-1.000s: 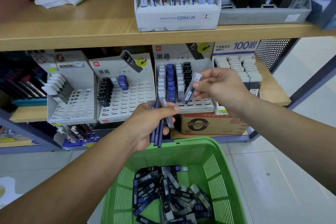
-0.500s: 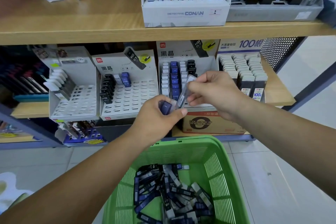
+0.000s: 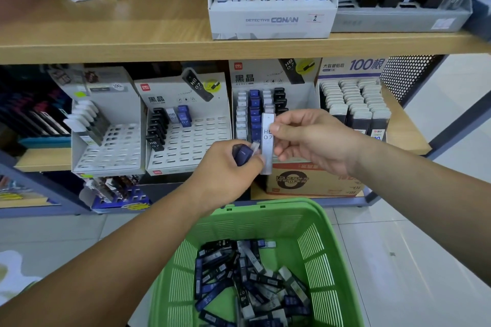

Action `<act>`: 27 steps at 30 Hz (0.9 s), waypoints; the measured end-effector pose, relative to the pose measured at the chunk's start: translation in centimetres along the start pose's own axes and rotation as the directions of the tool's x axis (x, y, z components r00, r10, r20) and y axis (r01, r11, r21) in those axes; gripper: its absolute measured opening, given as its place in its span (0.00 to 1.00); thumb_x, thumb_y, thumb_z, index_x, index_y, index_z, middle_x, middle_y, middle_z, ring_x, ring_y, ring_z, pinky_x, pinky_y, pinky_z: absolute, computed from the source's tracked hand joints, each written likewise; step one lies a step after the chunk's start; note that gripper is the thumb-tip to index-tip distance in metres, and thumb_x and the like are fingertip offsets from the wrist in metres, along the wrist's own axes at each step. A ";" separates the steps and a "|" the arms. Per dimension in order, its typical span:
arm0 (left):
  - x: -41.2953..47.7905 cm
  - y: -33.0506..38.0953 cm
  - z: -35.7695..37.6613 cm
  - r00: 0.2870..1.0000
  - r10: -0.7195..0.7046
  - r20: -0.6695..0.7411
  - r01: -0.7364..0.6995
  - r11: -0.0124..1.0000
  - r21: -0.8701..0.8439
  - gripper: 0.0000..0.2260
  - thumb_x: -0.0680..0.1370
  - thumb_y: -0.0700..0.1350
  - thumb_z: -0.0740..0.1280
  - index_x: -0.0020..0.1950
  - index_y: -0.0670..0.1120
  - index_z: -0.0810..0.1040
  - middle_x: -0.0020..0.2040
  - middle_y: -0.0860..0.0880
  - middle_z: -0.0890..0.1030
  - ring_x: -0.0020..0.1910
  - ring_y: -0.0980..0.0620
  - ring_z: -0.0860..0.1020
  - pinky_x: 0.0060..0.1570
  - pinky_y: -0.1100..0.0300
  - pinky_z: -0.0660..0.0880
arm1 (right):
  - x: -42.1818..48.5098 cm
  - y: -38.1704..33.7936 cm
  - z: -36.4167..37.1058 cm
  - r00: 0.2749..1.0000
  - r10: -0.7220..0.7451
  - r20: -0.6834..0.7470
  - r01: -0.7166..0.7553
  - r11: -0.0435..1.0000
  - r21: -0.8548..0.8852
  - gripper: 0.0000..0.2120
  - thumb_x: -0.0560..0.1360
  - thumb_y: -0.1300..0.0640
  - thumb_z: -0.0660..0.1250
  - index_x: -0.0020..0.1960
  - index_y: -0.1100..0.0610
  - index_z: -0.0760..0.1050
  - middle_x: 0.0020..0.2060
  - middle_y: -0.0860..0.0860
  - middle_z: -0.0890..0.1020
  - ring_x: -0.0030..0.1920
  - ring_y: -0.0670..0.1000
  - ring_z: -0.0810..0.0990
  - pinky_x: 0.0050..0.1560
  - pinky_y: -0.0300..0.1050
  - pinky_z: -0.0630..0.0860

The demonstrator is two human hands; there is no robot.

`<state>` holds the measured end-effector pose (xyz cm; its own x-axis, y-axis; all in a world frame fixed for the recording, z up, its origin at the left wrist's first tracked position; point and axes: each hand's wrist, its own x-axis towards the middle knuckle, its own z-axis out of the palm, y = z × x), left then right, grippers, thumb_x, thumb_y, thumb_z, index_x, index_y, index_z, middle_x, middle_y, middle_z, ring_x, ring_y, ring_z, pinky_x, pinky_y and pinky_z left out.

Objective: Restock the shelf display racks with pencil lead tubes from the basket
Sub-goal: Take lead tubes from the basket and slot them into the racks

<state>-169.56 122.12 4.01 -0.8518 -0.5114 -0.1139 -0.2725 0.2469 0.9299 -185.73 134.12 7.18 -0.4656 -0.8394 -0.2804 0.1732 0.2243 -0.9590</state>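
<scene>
My right hand (image 3: pixel 313 141) pinches a white pencil lead tube (image 3: pixel 267 146) marked HB 0.7, held upright in front of the right slotted display rack (image 3: pixel 300 93). That rack holds rows of white, blue and black tubes. My left hand (image 3: pixel 225 170) is closed on a small bunch of blue lead tubes (image 3: pixel 243 154), just left of the white tube. The middle display rack (image 3: pixel 191 146) has a column of black tubes and a few others, with most slots bare. A green basket (image 3: pixel 316 223) below holds several loose tubes (image 3: pixel 249 284).
A left rack (image 3: pixel 111 146) holds a few white tubes. A "100" lead box (image 3: pixel 353 103) stands at the right. A wooden shelf (image 3: pixel 132 45) above carries a Conan pen box (image 3: pixel 271 21). An orange carton (image 3: pixel 305 180) sits under the racks. Tiled floor lies at the right.
My left hand turned its blue tubes end-on and rose toward the right hand. My right hand brought the white tube down and upright beside it. The view shifted closer.
</scene>
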 end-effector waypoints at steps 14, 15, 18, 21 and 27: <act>0.4 0.2 -0.9 0.879 -0.447 0.169 0.447 0.645 -0.620 0.11 0.80 0.50 0.73 0.47 0.44 0.77 0.36 0.44 0.80 0.30 0.51 0.77 0.29 0.59 0.77 | 1.9 2.2 -1.8 0.942 -0.303 -0.143 0.184 0.824 -0.536 0.02 0.80 0.64 0.70 0.50 0.59 0.78 0.43 0.59 0.83 0.43 0.51 0.87 0.51 0.59 0.84; 0.4 0.2 -1.0 0.873 -0.455 0.178 0.453 0.618 -0.642 0.12 0.79 0.53 0.73 0.47 0.45 0.76 0.34 0.46 0.78 0.30 0.51 0.77 0.33 0.56 0.80 | 2.0 2.3 -1.8 0.942 -0.304 -0.140 0.186 0.825 -0.534 0.01 0.80 0.64 0.70 0.50 0.59 0.78 0.43 0.59 0.84 0.43 0.51 0.87 0.51 0.59 0.84; 0.4 0.0 -1.4 0.862 -0.459 0.214 0.470 0.569 -0.675 0.15 0.77 0.58 0.72 0.45 0.48 0.74 0.32 0.50 0.74 0.27 0.53 0.72 0.37 0.52 0.82 | 2.3 2.4 -1.8 0.943 -0.313 -0.110 0.192 0.786 -0.587 0.01 0.80 0.64 0.69 0.51 0.60 0.78 0.43 0.58 0.84 0.43 0.51 0.87 0.52 0.56 0.84; 0.3 -0.3 -1.5 0.870 -0.426 0.247 0.475 0.590 -0.653 0.14 0.77 0.56 0.73 0.47 0.50 0.73 0.33 0.51 0.71 0.26 0.54 0.64 0.25 0.60 0.69 | 2.4 2.5 -2.0 0.943 -0.328 -0.058 0.193 0.679 -0.708 0.02 0.80 0.62 0.69 0.52 0.58 0.79 0.41 0.54 0.83 0.44 0.51 0.85 0.50 0.48 0.83; -0.4 -0.2 -1.9 0.913 -0.285 0.291 0.403 0.729 -0.553 0.06 0.77 0.45 0.73 0.47 0.46 0.77 0.34 0.50 0.71 0.26 0.54 0.64 0.24 0.61 0.63 | 2.7 3.0 -1.4 0.912 -0.391 -0.125 0.135 0.573 -0.808 0.04 0.77 0.54 0.75 0.46 0.53 0.82 0.32 0.46 0.82 0.32 0.43 0.78 0.39 0.39 0.74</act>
<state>-168.29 120.71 4.51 -0.8305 -0.2980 -0.4706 -0.2952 -0.4811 0.8255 -187.67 133.18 3.44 -0.6005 -0.7914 0.1144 -0.6651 0.4150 -0.6208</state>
